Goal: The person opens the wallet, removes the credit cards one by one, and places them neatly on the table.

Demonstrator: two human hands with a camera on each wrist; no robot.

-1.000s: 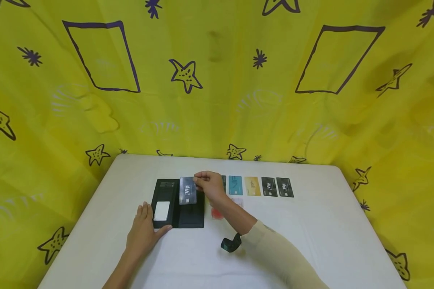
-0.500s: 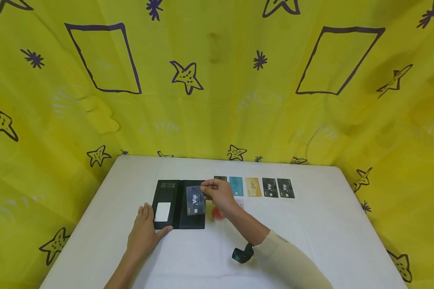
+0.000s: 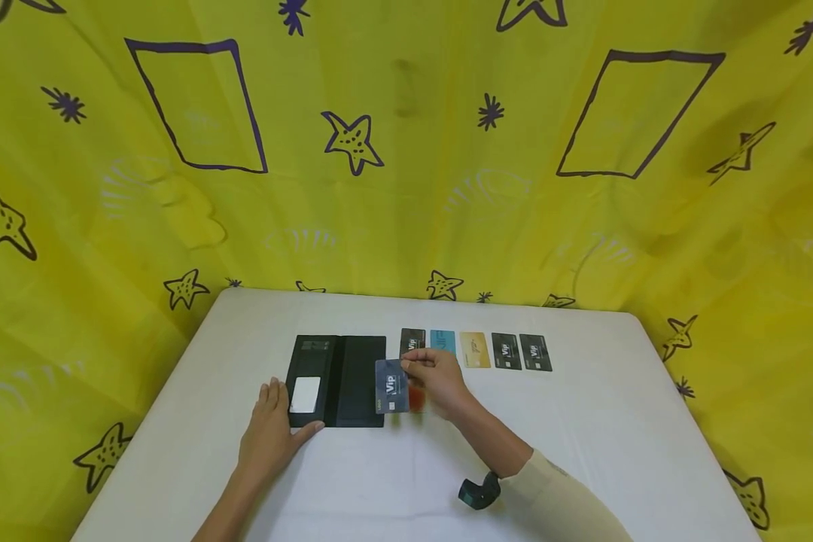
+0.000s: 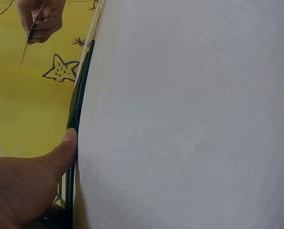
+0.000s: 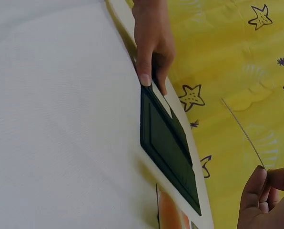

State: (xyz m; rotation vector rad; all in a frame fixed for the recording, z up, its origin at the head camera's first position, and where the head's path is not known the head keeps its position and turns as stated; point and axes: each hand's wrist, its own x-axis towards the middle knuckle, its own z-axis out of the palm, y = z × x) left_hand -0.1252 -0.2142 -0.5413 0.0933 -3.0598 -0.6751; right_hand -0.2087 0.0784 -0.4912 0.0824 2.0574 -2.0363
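Observation:
A dark wallet lies unfolded on the white table, with a white card or window in its left half. My left hand rests at its lower left corner, fingers along the left side and thumb at the near edge, also seen in the right wrist view as a hand. Between thumb and fingertips, my right hand pinches a dark "Vip" card by its right edge, above the wallet's right edge. Edge-on in the right wrist view, that card is raised off the table.
Right of the wallet runs a row of cards: a dark one, a blue one, a gold one and two black ones. A red-orange item lies near the wallet. Behind hangs a yellow curtain.
My right hand has carried the card rightward and toward me, from over the wallet's middle to its right edge. The left hand and the wallet have stayed put.

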